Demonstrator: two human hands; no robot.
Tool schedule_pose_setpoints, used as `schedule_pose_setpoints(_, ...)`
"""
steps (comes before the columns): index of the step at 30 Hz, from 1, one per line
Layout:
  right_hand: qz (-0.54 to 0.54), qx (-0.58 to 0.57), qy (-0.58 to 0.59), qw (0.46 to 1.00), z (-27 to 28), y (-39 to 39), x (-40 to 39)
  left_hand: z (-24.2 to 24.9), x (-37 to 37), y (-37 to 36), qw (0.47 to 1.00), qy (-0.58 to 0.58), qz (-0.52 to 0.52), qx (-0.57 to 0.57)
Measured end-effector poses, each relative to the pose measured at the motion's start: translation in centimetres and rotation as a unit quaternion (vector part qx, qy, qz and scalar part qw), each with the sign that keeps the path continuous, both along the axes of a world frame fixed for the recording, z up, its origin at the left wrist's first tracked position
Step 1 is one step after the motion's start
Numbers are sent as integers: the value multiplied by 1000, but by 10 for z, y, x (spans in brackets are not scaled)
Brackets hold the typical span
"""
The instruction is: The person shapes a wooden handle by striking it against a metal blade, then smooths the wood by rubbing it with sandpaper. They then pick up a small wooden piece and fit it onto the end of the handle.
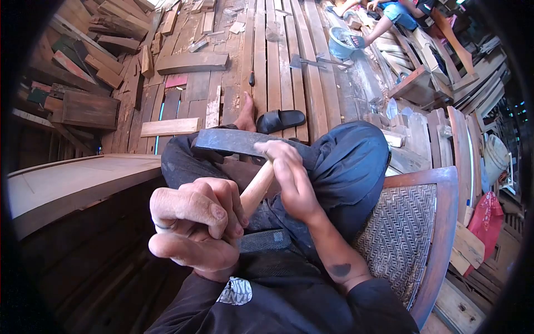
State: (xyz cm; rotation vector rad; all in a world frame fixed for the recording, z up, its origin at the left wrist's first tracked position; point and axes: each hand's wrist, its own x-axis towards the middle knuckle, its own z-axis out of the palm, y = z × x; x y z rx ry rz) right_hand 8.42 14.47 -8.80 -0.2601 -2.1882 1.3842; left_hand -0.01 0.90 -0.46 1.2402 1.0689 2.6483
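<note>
My left hand [194, 225], large and close to the camera, has a ring and curled fingers. They close around the lower end of a pale wooden handle [257, 190]; the handle's end is hidden in them. Higher up, my right hand [288, 177] wraps the same handle with its fingers near a long dark grey bar [233, 141]. That bar lies across the top of the handle, above my lap. Where the two join is covered by my right hand. Dark trousers [353, 161] show on both sides.
A chair with a woven panel [397, 234] is at the right, a pale board [83, 186] at the left. Ahead lie a black sandal [282, 120], a screwdriver [252, 78], an axe [306, 62] and wood pieces. Another person's leg [378, 29] is beside a bucket [341, 43].
</note>
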Motion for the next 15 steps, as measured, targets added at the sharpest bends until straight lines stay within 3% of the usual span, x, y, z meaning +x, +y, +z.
schedule_pose_setpoints(5, 121, -7, 84, 989, 45, -26, 16, 1, 10, 13, 995, -54, 0, 82)
schedule_pose_setpoints(7, 145, 9, 127, 981, 29, -21, 15, 2, 11, 16, 990, -62, -10, 128)
schedule_pose_setpoints(8, 101, 8, 116, 988, 15, -12, 10, 1, 3, 8, 998, 2, -37, 57)
schedule_pose_setpoints(11, -30, -5, 15, 999, -15, 7, -2, -1, 3, 9, 997, 8, -40, 63)
schedule_pose_setpoints(15, 124, 3, 128, 984, 29, -19, 14, 3, 4, 14, 996, 2, -49, 79)
